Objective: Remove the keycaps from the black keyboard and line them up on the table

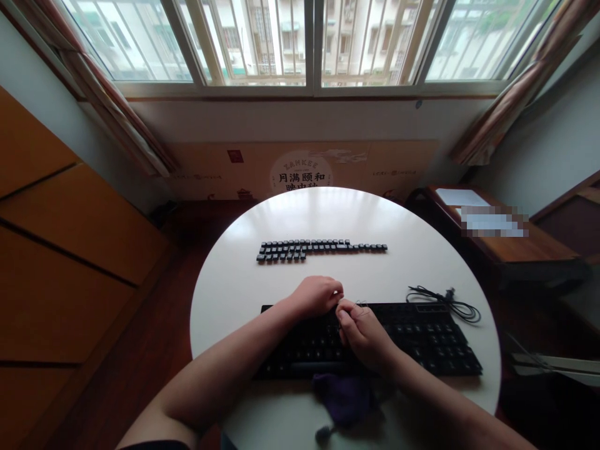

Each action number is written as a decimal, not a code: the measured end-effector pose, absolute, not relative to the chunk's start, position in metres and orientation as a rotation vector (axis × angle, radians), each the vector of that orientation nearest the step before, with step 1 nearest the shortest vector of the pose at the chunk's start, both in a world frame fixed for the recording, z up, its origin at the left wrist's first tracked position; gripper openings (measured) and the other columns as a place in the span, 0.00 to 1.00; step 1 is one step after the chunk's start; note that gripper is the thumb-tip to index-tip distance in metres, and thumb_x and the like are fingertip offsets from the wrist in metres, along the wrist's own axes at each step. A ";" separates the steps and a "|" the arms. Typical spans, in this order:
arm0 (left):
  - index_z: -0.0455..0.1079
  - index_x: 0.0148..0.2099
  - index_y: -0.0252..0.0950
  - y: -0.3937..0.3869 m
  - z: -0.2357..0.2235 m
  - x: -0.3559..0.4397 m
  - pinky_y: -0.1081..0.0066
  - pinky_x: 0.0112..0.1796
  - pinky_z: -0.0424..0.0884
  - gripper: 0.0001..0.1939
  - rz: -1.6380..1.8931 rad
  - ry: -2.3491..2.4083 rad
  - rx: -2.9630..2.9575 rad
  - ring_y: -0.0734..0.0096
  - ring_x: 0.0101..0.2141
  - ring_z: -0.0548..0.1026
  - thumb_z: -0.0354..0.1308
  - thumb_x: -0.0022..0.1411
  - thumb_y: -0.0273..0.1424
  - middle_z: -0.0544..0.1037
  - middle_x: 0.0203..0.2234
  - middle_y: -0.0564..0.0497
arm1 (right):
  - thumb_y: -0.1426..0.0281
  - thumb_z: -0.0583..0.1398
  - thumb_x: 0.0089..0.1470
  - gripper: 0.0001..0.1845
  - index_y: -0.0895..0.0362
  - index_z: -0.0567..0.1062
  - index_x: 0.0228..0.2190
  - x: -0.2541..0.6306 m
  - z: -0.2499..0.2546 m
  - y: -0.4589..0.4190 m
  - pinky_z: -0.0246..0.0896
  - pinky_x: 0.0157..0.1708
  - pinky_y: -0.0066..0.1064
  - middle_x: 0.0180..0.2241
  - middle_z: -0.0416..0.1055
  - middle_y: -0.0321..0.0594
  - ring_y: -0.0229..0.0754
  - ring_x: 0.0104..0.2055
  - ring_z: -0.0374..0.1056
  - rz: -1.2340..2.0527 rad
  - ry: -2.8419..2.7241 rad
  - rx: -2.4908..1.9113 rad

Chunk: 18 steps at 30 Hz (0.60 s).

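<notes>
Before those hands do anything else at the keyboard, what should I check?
1. Right hand holding the thin wire: ok.
2. Left hand gripping something: cannot tell, fingertips partly hidden.
3. Keyboard resting on the table: ok.
4. Loose keys in rows, apart from the keyboard: ok.
5. Cable clear of both hands: ok.
6. Purple cloth well away from the keyboard: not ok, it lies right at the near edge.

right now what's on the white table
Loose keycaps, a keyboard, a coiled cable, purple cloth and small dark object. The left hand and right hand hide part of the keyboard; anything under the cloth is covered.
</notes>
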<state>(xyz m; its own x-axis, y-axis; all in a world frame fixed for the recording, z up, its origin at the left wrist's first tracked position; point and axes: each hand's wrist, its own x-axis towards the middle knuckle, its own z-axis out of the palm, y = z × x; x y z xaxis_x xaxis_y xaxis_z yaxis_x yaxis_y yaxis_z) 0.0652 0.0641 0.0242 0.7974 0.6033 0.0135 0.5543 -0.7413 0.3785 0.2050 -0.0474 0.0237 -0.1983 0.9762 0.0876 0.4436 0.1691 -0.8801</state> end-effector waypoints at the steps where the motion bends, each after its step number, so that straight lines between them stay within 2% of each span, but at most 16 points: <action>1: 0.76 0.39 0.40 0.065 0.024 0.064 0.70 0.36 0.69 0.09 0.189 0.884 2.630 0.65 0.37 0.77 0.54 0.65 0.33 0.81 0.35 0.50 | 0.68 0.47 0.65 0.13 0.54 0.64 0.28 0.205 0.024 -0.048 0.53 0.24 0.26 0.15 0.62 0.29 0.36 0.18 0.61 0.912 -1.815 -1.367; 7: 0.76 0.39 0.41 0.068 0.020 0.063 0.70 0.35 0.68 0.09 0.197 0.889 2.642 0.65 0.36 0.76 0.54 0.65 0.33 0.80 0.35 0.51 | 0.70 0.49 0.62 0.12 0.55 0.66 0.28 0.201 0.017 -0.056 0.47 0.24 0.28 0.19 0.62 0.32 0.36 0.19 0.57 0.620 -2.039 -1.333; 13: 0.74 0.38 0.39 0.066 0.024 0.064 0.69 0.34 0.68 0.12 0.192 0.874 2.678 0.63 0.36 0.76 0.50 0.67 0.35 0.80 0.34 0.50 | 0.64 0.45 0.67 0.18 0.54 0.61 0.26 0.206 0.013 -0.054 0.52 0.21 0.25 0.16 0.58 0.30 0.34 0.18 0.57 0.915 -1.410 -1.321; 18: 0.73 0.44 0.38 0.062 0.041 0.058 0.72 0.37 0.69 0.14 0.429 0.710 2.597 0.69 0.36 0.75 0.47 0.70 0.34 0.78 0.38 0.49 | 0.61 0.47 0.67 0.17 0.54 0.62 0.28 0.220 0.024 -0.044 0.52 0.19 0.24 0.16 0.58 0.28 0.33 0.17 0.55 0.901 -1.261 -1.288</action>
<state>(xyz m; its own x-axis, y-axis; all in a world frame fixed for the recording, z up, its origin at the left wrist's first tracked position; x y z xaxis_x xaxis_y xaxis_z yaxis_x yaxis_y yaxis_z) 0.0578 0.0618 0.0413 0.8225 0.5387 0.1823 0.4118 -0.7852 0.4625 0.2197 -0.0442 0.0241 0.1544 0.9756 0.1559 0.1681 0.1296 -0.9772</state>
